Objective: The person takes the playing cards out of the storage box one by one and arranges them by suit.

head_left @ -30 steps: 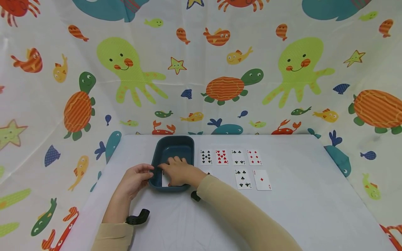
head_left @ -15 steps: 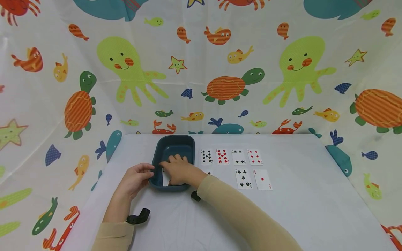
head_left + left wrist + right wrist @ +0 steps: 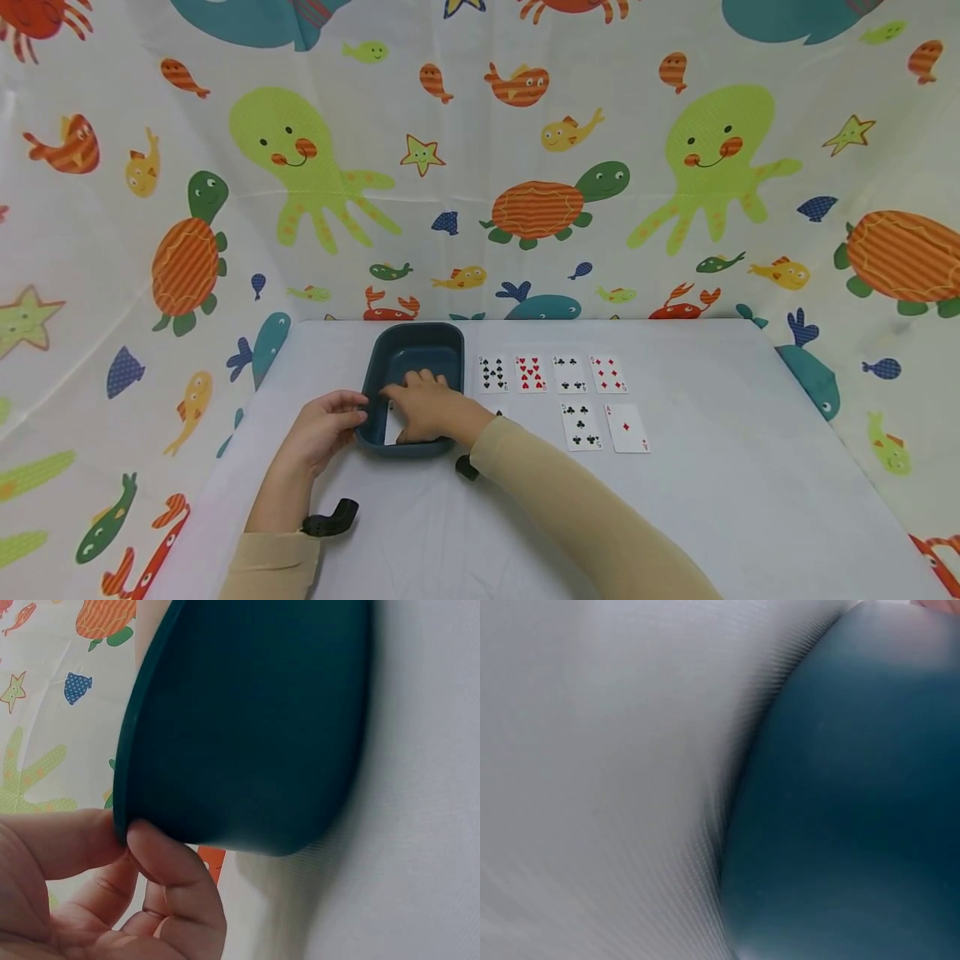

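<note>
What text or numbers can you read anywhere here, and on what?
No words, brands or labels are readable.
Top row of cards: pips only, seemingly nine spades, eight hearts, clubs, diamonds; corner numbers too small to read.
Lower cards: five clubs and one diamond by pips; corner marks blurred.
Card in the tub under the right hand: face unreadable.
Left hand holds the tub: unmarked.

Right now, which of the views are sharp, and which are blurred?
Head view: evenly lit and sharp, the cards readable. Left wrist view: the tray is fairly clear and casts a soft shadow. Right wrist view: too close, so the tray wall is blurred.
</note>
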`<state>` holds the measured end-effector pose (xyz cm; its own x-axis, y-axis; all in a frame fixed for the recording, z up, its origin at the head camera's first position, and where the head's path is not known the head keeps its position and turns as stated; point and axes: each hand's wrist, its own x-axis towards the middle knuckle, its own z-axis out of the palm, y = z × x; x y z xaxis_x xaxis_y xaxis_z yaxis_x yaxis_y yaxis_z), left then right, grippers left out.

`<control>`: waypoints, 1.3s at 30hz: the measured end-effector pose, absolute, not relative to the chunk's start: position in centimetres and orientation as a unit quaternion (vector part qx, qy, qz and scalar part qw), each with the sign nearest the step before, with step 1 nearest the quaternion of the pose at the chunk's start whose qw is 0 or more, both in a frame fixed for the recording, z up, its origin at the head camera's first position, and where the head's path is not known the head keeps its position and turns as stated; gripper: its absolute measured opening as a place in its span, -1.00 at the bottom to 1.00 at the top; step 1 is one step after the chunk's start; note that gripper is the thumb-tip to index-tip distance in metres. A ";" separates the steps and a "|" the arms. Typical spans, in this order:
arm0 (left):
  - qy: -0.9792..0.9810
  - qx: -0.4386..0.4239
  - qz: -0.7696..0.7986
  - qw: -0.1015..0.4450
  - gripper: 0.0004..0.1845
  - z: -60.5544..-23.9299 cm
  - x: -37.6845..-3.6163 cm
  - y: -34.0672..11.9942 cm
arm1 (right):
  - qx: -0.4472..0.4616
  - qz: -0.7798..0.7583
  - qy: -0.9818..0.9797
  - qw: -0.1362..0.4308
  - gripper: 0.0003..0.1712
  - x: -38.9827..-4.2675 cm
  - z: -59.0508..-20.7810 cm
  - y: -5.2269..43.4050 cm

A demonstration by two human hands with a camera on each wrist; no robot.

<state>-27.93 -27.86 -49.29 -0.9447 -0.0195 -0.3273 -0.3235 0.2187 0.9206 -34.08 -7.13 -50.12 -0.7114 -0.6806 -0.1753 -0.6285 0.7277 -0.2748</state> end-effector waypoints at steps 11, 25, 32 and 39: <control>0.770 -0.110 0.616 0.124 -0.65 -49.5 -27.9 -27.9 | -0.343 -0.092 0.927 0.122 -0.03 -33.8 -50.1 -7.2; 0.769 -0.107 0.617 0.125 -0.64 -49.5 -28.0 -28.0 | -0.361 -0.077 0.922 0.117 -0.11 -33.7 -50.1 -7.3; 0.767 -0.109 0.620 0.127 -0.65 -49.5 -28.0 -28.0 | -0.382 -0.083 0.913 0.114 -0.25 -33.7 -50.0 -7.4; 0.767 -0.110 0.620 0.127 -0.66 -49.6 -28.1 -28.0 | -0.386 -0.082 0.912 0.115 -0.31 -33.7 -50.0 -7.4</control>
